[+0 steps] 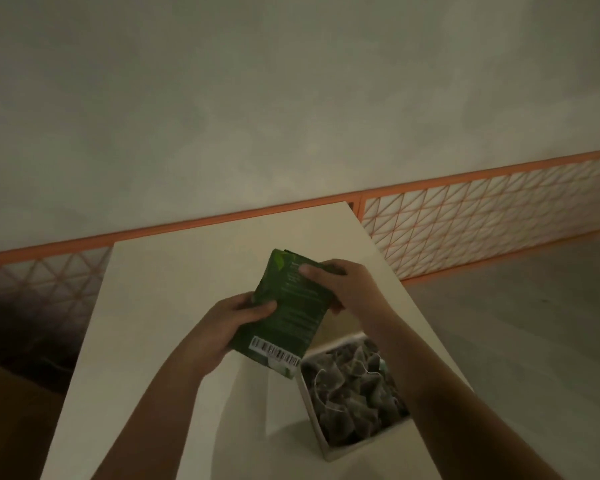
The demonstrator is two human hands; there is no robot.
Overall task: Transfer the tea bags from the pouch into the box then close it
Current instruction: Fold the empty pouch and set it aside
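I see my left hand [231, 327] gripping the green pouch [289, 313] low, right hand [340, 284] pinching its top at 1 o'clock, open box [329, 453] of tea bags [354, 393] at 5 o'clock on the table [160, 289]

A pale, smooth-topped table [160, 306] runs from the lower part of the frame up toward centre, its far edge meeting an orange lattice railing [465, 209]. One item rests directly on it: an open white box [329, 452] at lower right of centre, filled with dark pyramid tea bags [354, 386]. Shadows fall across the surface left of the box.
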